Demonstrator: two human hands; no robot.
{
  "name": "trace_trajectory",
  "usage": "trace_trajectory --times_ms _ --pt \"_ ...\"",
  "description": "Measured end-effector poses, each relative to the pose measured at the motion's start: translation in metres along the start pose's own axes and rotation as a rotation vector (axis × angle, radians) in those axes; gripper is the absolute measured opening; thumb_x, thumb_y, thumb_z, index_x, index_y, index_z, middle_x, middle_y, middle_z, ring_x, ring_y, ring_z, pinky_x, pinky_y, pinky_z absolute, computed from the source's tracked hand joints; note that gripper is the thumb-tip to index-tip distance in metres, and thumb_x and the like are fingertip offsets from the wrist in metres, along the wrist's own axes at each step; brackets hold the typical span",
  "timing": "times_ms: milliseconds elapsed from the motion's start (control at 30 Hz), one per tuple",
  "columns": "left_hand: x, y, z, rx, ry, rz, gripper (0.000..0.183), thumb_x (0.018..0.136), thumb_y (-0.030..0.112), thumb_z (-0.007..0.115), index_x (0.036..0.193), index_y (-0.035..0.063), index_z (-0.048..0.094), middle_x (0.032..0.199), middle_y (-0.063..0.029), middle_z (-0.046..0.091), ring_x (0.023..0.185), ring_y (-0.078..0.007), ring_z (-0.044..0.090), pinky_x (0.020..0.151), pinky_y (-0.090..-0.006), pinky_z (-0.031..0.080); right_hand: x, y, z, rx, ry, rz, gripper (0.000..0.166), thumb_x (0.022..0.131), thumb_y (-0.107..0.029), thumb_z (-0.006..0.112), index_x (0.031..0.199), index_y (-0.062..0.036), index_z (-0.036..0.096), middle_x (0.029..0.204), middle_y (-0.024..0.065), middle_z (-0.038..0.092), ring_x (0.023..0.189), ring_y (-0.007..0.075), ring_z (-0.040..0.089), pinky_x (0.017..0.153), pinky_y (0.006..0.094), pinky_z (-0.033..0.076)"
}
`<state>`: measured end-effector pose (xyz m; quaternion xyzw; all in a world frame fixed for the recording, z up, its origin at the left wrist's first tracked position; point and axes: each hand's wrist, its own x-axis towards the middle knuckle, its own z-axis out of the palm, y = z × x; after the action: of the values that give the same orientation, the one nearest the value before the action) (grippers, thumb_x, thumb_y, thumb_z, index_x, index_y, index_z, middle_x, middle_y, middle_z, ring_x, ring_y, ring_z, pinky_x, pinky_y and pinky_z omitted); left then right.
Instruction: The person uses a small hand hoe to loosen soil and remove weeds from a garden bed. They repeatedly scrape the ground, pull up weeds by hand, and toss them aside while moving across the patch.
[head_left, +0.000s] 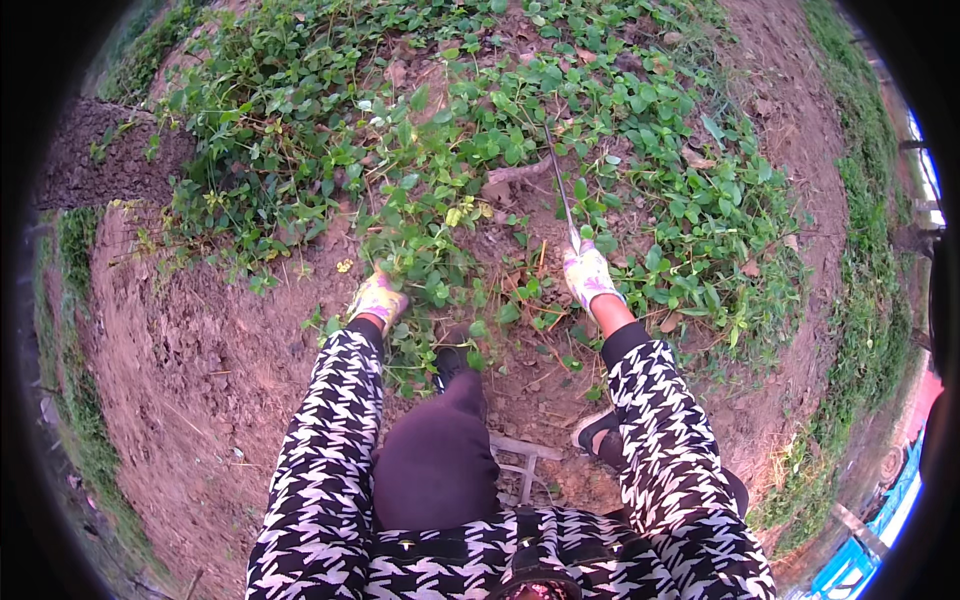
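Note:
My left hand (379, 298), in a floral work glove, is closed around the stems of green leafy vines (431, 259) low over the soil. Leaves partly cover its fingers. My right hand (589, 274) wears a matching glove and grips a long, thin metal tool (561, 187) at its near end. The tool points away from me, its far tip among the leaves; its exact kind cannot be told. A short piece of wood (517, 174) lies on the soil just left of the tool.
A thick tree trunk (112, 154) stands at the left. Dense low vines (637, 97) spread ahead over reddish soil. Grass strips (870, 285) run along the right. Below, between my legs, is a light-coloured frame (527, 469), and my shoe (450, 364) is near the vines.

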<state>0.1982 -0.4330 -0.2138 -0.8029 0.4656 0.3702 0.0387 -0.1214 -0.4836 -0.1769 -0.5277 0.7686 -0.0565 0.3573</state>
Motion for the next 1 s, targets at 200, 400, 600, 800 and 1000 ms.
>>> trace_trajectory --times_ms 200,400,600,800,1000 --pt "-0.006 0.001 -0.008 -0.003 -0.020 0.053 0.044 0.062 0.014 0.059 0.102 -0.0006 0.052 0.096 -0.0234 0.058 0.094 -0.0361 0.055 0.080 -0.0377 0.044 -0.072 0.040 0.012 -0.016 -0.105 0.004 0.048 0.084 -0.038 0.046 0.108 0.0041 0.046 0.093 0.0307 0.056 0.092 0.0433 0.053 0.079 0.0445 0.042" --pt "-0.003 -0.002 -0.004 0.017 -0.003 0.028 0.044 0.063 0.015 0.058 0.103 -0.0002 0.052 0.097 -0.0233 0.058 0.095 -0.0360 0.055 0.080 -0.0382 0.045 -0.020 -0.003 0.011 0.090 0.130 -0.076 0.045 0.083 -0.037 0.049 0.101 0.0041 0.050 0.082 0.0285 0.057 0.080 0.0427 0.056 0.070 0.0446 0.044" --pt "-0.007 0.005 -0.010 0.017 -0.031 0.010 0.048 0.064 0.016 0.056 0.109 0.0025 0.051 0.098 -0.0232 0.058 0.094 -0.0364 0.056 0.079 -0.0390 0.045 0.074 -0.066 -0.004 0.368 0.067 0.118 0.047 0.085 -0.040 0.045 0.105 0.0025 0.050 0.088 0.0186 0.056 0.077 0.0288 0.053 0.064 0.0380 0.042" --pt "-0.003 -0.005 -0.003 0.011 -0.018 0.034 0.060 0.066 0.017 0.057 0.122 0.0042 0.041 0.094 -0.0231 0.058 0.089 -0.0365 0.057 0.074 -0.0395 0.045 0.073 -0.070 0.032 0.122 -0.030 -0.019 0.045 0.084 -0.039 0.046 0.104 0.0019 0.052 0.099 0.0264 0.056 0.096 0.0404 0.053 0.081 0.0430 0.042" --pt "-0.007 0.000 -0.007 0.039 -0.010 0.038 0.060 0.066 0.017 0.057 0.123 0.0040 0.042 0.095 -0.0233 0.058 0.090 -0.0365 0.057 0.075 -0.0396 0.046 0.007 -0.036 0.045 0.105 -0.137 -0.063 0.048 0.085 -0.038 0.044 0.107 0.0045 0.047 0.101 0.0287 0.055 0.098 0.0413 0.052 0.083 0.0441 0.041"
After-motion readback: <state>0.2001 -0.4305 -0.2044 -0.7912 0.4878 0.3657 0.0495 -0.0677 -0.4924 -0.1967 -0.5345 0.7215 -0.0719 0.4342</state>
